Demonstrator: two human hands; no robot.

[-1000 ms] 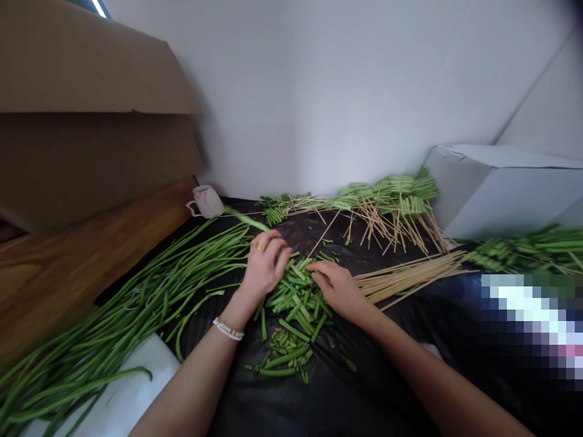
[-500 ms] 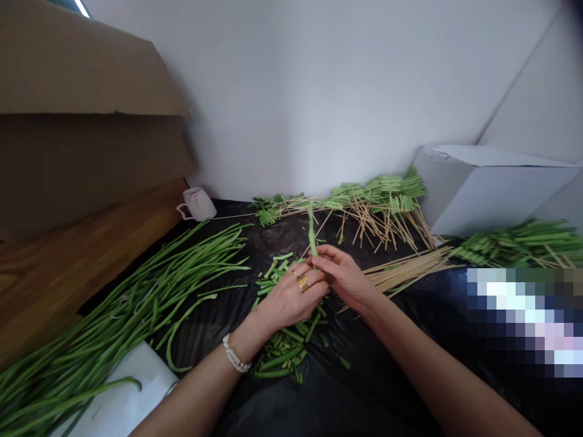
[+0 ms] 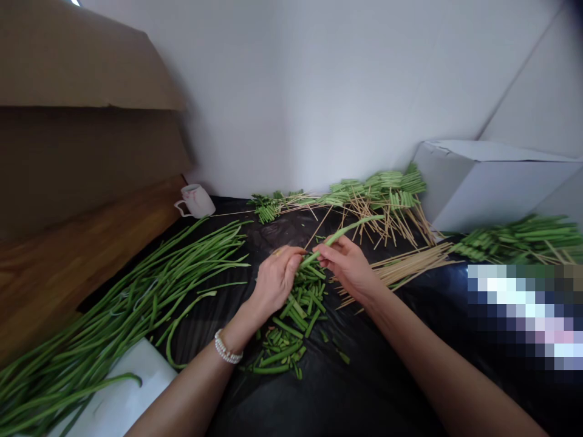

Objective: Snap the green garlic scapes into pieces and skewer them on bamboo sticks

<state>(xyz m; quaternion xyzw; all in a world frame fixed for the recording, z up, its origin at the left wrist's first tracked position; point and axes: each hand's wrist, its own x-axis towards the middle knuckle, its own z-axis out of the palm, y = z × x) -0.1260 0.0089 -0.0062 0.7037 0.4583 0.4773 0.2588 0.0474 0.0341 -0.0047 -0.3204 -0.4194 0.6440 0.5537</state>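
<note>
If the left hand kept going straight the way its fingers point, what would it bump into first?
Probably the long, thin green bean pinched by the right hand, just ahead of the left hand. Depth is hard to judge from this view.

A slender yardlong bean slants above cut pieces.

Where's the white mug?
Head view, upper left: the white ceramic mug stands at the far corner of the black plastic sheet, beside the brown wooden board.
</note>
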